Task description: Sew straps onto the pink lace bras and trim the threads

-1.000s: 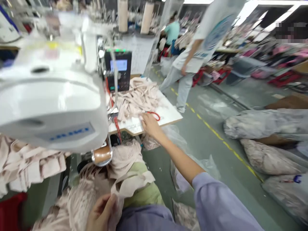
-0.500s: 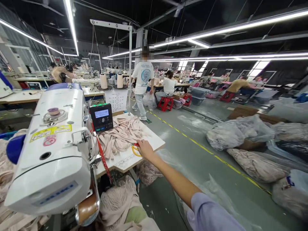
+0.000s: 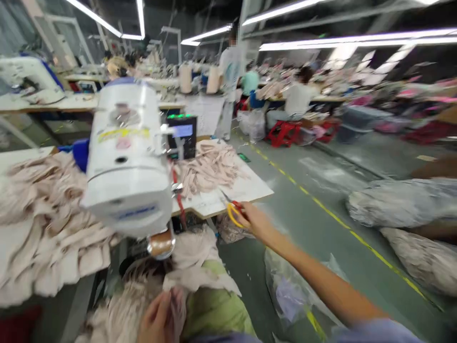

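Observation:
My right hand [image 3: 257,221] is closed on a pair of scissors [image 3: 231,212] with red and yellow handles, held just off the front edge of the white sewing table [image 3: 255,188]. The blades point toward the tabletop. Low in the view, my left hand [image 3: 157,317] pinches a bit of thin beige fabric [image 3: 180,307] over my lap. Pale beige netted cloth [image 3: 196,243] hangs from under the machine onto green cloth [image 3: 210,305]. A heap of beige fabric strips [image 3: 214,164] lies on the table behind the scissors.
A white sewing machine [image 3: 130,186] stands at left, with a control panel [image 3: 183,136] beside it. Piled beige fabric pieces [image 3: 46,224] cover the left side. Stuffed plastic bags [image 3: 403,202] lie on the floor at right. A co-worker [image 3: 228,81] stands beyond the table.
My right hand has lifted the scissors off the tabletop and drawn them back toward me. My left hand has come into view with fabric in it. The view has swung left and down.

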Motion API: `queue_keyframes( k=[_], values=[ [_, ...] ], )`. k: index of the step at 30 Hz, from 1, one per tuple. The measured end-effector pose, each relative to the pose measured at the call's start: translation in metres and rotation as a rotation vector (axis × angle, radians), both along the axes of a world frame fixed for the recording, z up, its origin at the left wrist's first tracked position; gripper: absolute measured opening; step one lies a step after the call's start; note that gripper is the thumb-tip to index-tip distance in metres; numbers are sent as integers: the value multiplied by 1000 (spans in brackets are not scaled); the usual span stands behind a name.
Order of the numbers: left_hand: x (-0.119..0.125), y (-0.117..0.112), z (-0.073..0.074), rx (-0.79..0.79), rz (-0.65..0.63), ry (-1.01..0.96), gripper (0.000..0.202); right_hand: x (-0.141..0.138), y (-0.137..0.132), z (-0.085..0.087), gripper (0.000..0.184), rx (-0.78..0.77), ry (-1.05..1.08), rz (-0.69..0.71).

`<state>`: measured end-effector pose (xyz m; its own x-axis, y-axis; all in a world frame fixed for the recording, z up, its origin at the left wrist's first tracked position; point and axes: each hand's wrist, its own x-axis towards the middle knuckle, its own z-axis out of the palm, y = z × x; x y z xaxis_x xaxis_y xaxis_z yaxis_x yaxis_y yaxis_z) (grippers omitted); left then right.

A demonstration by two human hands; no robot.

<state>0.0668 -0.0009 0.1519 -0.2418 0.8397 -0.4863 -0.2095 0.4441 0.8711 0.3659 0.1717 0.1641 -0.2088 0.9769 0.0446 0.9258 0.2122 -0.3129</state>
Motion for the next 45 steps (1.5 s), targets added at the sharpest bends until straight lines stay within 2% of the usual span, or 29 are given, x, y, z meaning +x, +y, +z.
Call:
queue_keyframes(
  k=[2, 4, 7, 9, 12, 17, 23, 31, 35, 41, 45],
  values=[
    [2, -10, -9, -58, 192, -179, 26, -4, -55, -4, 31, -4, 159, 142],
    [6, -16, -11, -60, 340, -374, 27, -14, -105, -3, 41, -46, 278, 336],
    [13, -16, -5, -48, 387, -460, 30, -40, -155, 0, 48, -70, 315, 549],
    [15, -17, 1, -39, 372, -418, 33, -57, -169, -1, 41, -33, 297, 597],
    [16, -21, 5, -7, 347, -341, 36, -71, -168, -3, 34, 9, 253, 606],
    [15, -26, 2, 68, 297, -238, 33, -77, -160, -1, 31, 63, 214, 624],
    [15, -27, 2, 108, 269, 68, 28, -84, -159, 3, 30, 82, 201, 618],
    [15, -28, 1, 143, 197, 373, 24, -77, -160, 1, 30, 87, 171, 637],
    [12, -29, -4, 158, 128, 481, 23, -71, -160, 0, 38, 31, 114, 707],
    [8, -30, -8, 132, 106, 514, 22, -71, -155, 5, 42, 61, 43, 754],
    [8, -26, -2, 63, 144, 337, 26, -70, -153, 4, 34, 13, 123, 720]
  ],
)
